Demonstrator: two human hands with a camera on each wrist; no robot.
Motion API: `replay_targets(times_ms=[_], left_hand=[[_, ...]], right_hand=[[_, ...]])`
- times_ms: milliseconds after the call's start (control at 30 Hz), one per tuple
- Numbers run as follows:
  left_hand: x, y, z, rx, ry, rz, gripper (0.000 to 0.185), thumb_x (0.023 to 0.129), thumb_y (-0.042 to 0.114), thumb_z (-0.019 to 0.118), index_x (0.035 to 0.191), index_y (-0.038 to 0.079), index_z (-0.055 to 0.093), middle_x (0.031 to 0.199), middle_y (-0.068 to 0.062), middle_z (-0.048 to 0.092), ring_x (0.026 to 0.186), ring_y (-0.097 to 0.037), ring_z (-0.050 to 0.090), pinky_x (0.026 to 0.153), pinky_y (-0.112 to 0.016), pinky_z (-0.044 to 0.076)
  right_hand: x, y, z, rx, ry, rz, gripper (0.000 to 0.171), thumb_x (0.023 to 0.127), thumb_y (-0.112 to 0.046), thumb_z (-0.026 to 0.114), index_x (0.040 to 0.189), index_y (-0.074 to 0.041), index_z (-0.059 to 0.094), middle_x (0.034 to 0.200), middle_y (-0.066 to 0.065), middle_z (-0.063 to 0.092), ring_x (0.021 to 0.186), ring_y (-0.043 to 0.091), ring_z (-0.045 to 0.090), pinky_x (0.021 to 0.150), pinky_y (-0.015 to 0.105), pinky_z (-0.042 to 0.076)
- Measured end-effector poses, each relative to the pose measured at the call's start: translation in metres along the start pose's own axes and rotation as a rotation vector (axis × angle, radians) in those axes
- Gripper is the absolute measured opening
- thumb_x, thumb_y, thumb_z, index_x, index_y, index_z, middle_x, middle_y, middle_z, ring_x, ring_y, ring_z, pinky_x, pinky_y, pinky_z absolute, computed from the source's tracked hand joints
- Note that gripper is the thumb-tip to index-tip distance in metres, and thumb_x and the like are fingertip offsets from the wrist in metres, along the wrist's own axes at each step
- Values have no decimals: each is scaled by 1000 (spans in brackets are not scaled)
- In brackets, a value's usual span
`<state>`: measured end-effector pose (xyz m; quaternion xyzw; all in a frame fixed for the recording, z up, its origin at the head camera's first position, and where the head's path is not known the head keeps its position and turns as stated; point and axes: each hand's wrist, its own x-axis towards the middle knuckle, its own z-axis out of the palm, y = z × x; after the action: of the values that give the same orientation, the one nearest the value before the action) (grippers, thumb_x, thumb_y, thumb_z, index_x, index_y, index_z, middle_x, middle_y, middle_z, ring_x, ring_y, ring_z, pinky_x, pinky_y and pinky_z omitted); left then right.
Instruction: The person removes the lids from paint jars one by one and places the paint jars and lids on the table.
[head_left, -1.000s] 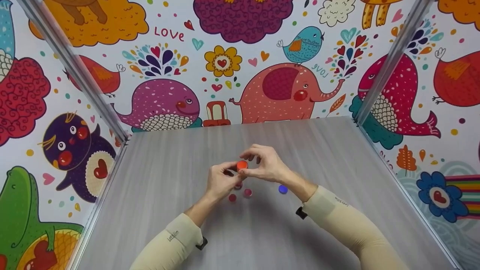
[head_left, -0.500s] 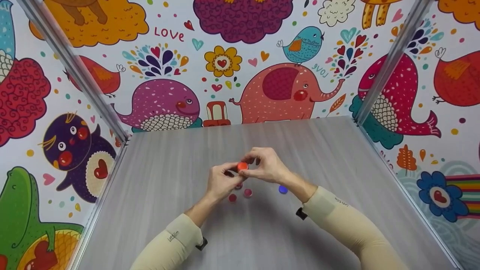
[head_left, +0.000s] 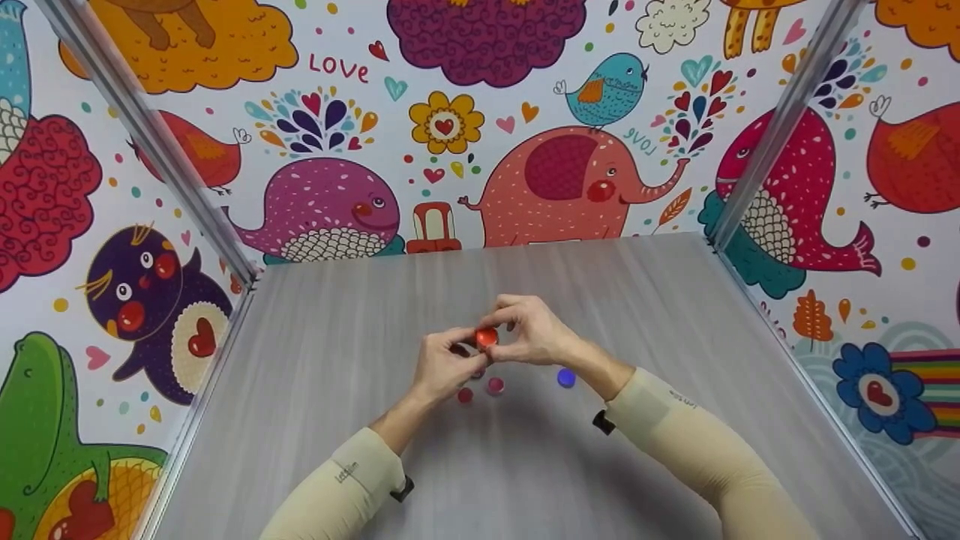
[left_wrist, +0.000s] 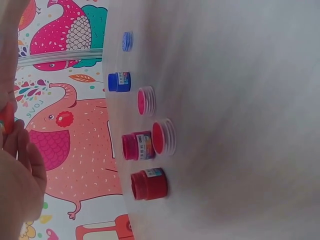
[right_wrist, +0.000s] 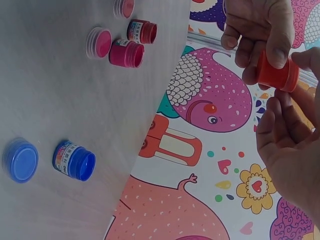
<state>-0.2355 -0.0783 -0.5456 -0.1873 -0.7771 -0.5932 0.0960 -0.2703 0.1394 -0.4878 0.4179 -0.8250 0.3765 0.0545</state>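
Observation:
My two hands meet above the middle of the grey table and hold a small orange paint jar between them. The left hand grips the jar with thumb and fingers. From the other side, the right hand pinches its end with curled fingertips. In the right wrist view the left hand's fingers wrap the jar from above, with the right hand below. The left wrist view shows only an orange edge beside my left hand.
Below the hands stand a blue jar with its blue lid, a magenta jar, a red jar, a pink lid and a red lid. Patterned walls enclose three sides.
The right hand's fingers have curled down closer over the orange jar and the jar has dipped slightly. The jars and lids on the table have not moved.

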Motion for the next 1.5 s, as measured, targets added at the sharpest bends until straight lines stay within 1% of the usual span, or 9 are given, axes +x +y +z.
replay_targets(times_ms=[100, 167, 333, 500, 633, 767, 1033, 1267, 1500], left_hand=[[-1, 0, 0, -6, -9, 7, 15, 90, 11, 95, 104, 14, 88, 93, -13, 84, 69, -26, 75, 65, -21, 63], [-1, 0, 0, -10, -11, 13, 14, 90, 12, 95, 102, 14, 88, 93, -13, 84, 69, -26, 76, 66, -21, 63], [-1, -3, 0, -11, -5, 26, 14, 89, 13, 96, 101, 14, 88, 91, -11, 84, 72, -29, 77, 69, -22, 64], [-3, -5, 0, -17, 12, -2, 23, 88, 15, 97, 109, 11, 89, 94, -13, 85, 73, -26, 77, 67, -22, 63], [-5, -5, 0, -22, 23, -42, 28, 87, 17, 99, 112, 10, 89, 96, -14, 84, 70, -31, 75, 64, -20, 62], [-6, -4, -1, -15, 25, -55, 28, 87, 18, 99, 113, 13, 89, 97, -13, 84, 71, -34, 76, 64, -21, 61], [-4, -3, -1, 1, 24, -37, 24, 89, 17, 97, 112, 15, 89, 97, -9, 85, 77, -24, 77, 67, -21, 62], [-3, -5, -1, 14, 23, 12, 23, 88, 7, 93, 110, 11, 89, 96, -10, 86, 82, -18, 76, 75, -28, 65], [-2, -5, 0, 3, 9, 13, 16, 88, 6, 93, 102, 14, 89, 91, -10, 84, 76, -27, 76, 74, -30, 66]], right_hand=[[1, 0, 0, 0, -23, -17, 28, 89, -19, 85, 116, -13, 89, 104, 5, 78, 93, 17, 68, 82, 31, 60], [1, 0, -1, 1, -37, -18, 28, 89, -18, 86, 117, -13, 89, 105, 5, 78, 94, 17, 68, 84, 31, 60], [1, -1, -1, -2, -45, -23, 36, 89, -17, 85, 124, -13, 86, 109, 6, 80, 97, 24, 71, 84, 37, 62], [-2, 0, 1, -10, 3, 1, 52, 91, -30, 86, 139, -12, 78, 114, 10, 82, 103, 28, 75, 82, 44, 65], [-3, 0, 2, -10, 55, 32, 49, 91, -36, 90, 132, -12, 81, 111, 10, 82, 100, 26, 75, 82, 50, 65], [-4, -1, 4, -10, 77, 50, 42, 90, -36, 94, 122, -11, 83, 107, 9, 82, 96, 26, 75, 82, 52, 65], [-4, -3, 6, -28, 75, 87, 32, 90, -34, 97, 112, -13, 86, 100, 6, 82, 89, 20, 72, 80, 48, 65], [-1, -4, 5, -35, 56, 46, 25, 92, -30, 94, 110, -14, 88, 99, 5, 81, 91, 26, 74, 78, 31, 60], [2, -2, 2, -31, -11, -31, 26, 90, -20, 86, 115, -14, 89, 105, 5, 80, 93, 24, 73, 80, 36, 63]])
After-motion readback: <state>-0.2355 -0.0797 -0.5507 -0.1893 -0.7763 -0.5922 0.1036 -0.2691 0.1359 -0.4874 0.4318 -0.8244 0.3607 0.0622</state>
